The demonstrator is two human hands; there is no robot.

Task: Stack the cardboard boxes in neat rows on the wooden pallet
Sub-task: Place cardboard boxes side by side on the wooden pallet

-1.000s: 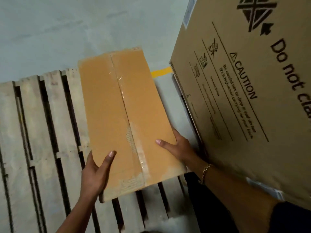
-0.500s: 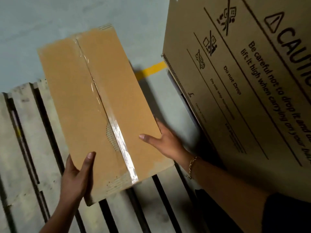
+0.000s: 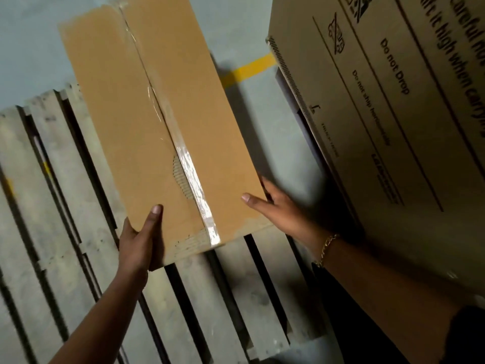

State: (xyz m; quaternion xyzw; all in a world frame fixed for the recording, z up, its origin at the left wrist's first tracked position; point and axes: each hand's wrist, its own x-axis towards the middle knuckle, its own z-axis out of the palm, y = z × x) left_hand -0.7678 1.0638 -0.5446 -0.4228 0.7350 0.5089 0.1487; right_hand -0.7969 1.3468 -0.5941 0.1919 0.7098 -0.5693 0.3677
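- While the cardboard box (image 3: 157, 122) is being held over the wooden pallet (image 3: 65, 193), both hands are clamping its near end, one at each corner.
- The left hand (image 3: 136, 245) is gripping the near-left corner: the left thumb (image 3: 154, 216) is lying flat on the top face, and the remaining fingers are passing beneath the box, out of sight.
- The right hand (image 3: 278, 208) is gripping the near-right corner: the right thumb (image 3: 254, 202) is pressing on the top face, while the other fingers are curling round the side edge, their tips hidden and blurred.
- The box is pointing lengthwise away from the person, its tape seam (image 3: 194, 179) facing the camera; its near end is hanging over the slats and its far end is reaching past the pallet's far edge above the grey floor (image 3: 31, 48). Whether its underside is touching the slats cannot be told.
- A large printed carton (image 3: 380, 127), reading "Do not Drop", is standing just beside the right hand.
- A yellow floor line (image 3: 252, 69) is showing between box and carton.
- A bracelet (image 3: 326, 248) is circling the right wrist.
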